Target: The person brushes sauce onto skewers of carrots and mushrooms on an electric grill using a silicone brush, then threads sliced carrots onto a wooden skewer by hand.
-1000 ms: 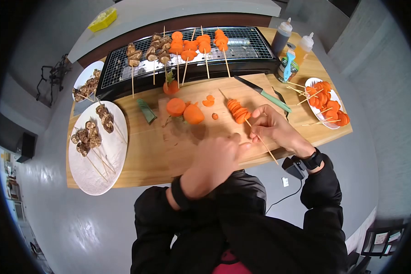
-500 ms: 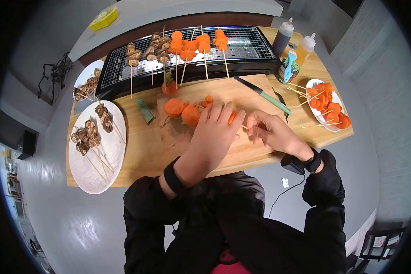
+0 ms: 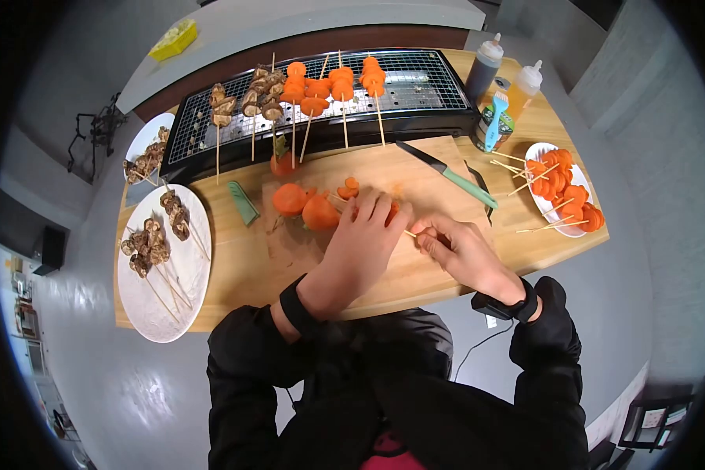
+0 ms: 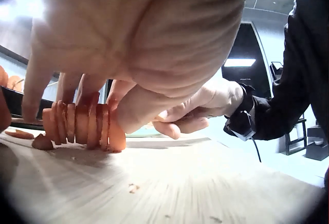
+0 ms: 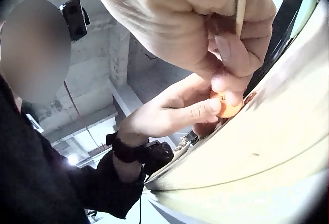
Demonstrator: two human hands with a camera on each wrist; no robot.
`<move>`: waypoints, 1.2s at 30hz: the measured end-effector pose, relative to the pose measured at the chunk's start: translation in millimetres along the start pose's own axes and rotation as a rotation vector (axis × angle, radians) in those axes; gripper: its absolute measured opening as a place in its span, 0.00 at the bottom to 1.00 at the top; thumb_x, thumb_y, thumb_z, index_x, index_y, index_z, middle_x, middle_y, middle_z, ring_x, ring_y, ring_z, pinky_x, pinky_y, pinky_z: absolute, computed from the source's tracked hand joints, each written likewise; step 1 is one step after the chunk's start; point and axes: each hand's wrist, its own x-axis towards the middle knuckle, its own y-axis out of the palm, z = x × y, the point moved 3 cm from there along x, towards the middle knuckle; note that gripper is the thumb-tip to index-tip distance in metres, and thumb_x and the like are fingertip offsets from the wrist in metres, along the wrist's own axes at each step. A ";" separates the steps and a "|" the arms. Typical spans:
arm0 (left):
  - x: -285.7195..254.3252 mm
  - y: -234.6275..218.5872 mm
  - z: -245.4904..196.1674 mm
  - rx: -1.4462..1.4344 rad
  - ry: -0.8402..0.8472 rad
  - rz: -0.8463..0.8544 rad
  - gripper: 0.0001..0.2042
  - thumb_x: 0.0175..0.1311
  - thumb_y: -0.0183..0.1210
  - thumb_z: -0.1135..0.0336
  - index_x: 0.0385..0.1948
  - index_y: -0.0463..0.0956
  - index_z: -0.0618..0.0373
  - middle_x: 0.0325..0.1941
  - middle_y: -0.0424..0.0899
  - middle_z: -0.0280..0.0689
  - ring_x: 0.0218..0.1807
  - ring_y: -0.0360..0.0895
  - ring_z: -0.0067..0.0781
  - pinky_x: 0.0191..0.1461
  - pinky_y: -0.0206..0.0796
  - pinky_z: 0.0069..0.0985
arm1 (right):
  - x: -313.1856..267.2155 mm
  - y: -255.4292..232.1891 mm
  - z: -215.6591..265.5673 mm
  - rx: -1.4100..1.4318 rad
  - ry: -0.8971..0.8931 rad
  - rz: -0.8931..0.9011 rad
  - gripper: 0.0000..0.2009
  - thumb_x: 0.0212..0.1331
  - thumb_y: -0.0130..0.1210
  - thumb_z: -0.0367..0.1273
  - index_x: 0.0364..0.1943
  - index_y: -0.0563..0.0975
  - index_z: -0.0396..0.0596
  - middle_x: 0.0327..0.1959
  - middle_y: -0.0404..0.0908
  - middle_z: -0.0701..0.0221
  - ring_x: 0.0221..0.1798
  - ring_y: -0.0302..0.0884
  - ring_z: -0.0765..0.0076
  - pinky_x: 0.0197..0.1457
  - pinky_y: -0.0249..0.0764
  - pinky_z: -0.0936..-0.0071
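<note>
While 2 hands (image 3: 403,235) clamp 1 carrot-slice skewer (image 4: 82,126), 7 skewers (image 3: 305,90) lie on 1 grill (image 3: 423,86).

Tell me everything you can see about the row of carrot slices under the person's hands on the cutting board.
The carrot slices are thin orange rounds standing on edge, packed face to face in a short row on the pale wooden cutting board. The left hand covers them from above, fingertips touching their tops and thumb against the end slice. The right hand pinches a thin wooden skewer at that end. A loose carrot piece lies beside the row.
</note>
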 end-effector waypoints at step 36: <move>1.2 -1.0 16.0 -0.088 0.026 -0.019 0.19 0.55 0.48 0.76 0.51 0.70 0.57 0.46 0.71 0.42 0.53 0.69 0.44 0.68 0.54 0.45 | 7.9 0.2 8.5 -0.328 -0.103 -0.046 0.09 0.64 0.54 0.32 0.43 0.78 0.43 0.29 0.80 0.56 0.30 0.77 0.47 0.34 0.73 0.62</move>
